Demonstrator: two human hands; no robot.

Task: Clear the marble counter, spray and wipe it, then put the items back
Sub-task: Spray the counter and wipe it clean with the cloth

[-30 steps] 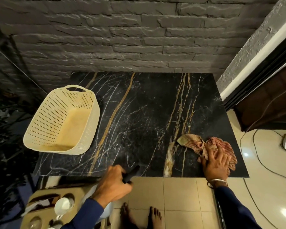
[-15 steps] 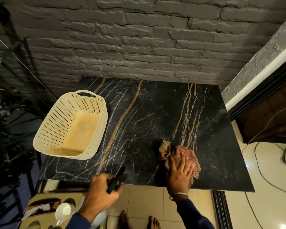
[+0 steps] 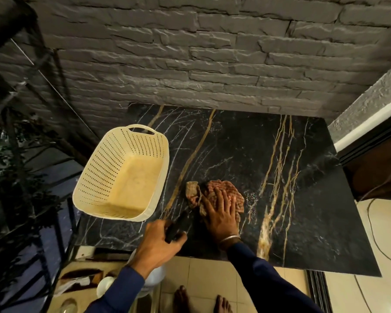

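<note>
A black marble counter (image 3: 257, 154) with gold and white veins fills the middle of the view. My right hand (image 3: 221, 211) lies flat, fingers spread, pressing a crumpled red checked cloth (image 3: 226, 190) onto the marble near the front edge. My left hand (image 3: 158, 242) is closed around the black trigger head of a spray bottle (image 3: 176, 227) at the counter's front edge; the pale bottle body hangs below my wrist, mostly hidden. An empty cream perforated basket (image 3: 122, 175) sits on the counter's left end, overhanging its side.
A grey stone-brick wall (image 3: 212, 59) backs the counter. At the lower left, a low tray (image 3: 81, 283) holds a white cup and small items. Cables (image 3: 370, 222) run across the tiled floor at right. Dark foliage stands at the far left. My bare feet show below.
My right hand has slid the cloth leftward along the counter's front, from its right end to the middle. My left hand with the spray bottle has risen up over the counter's front edge.
</note>
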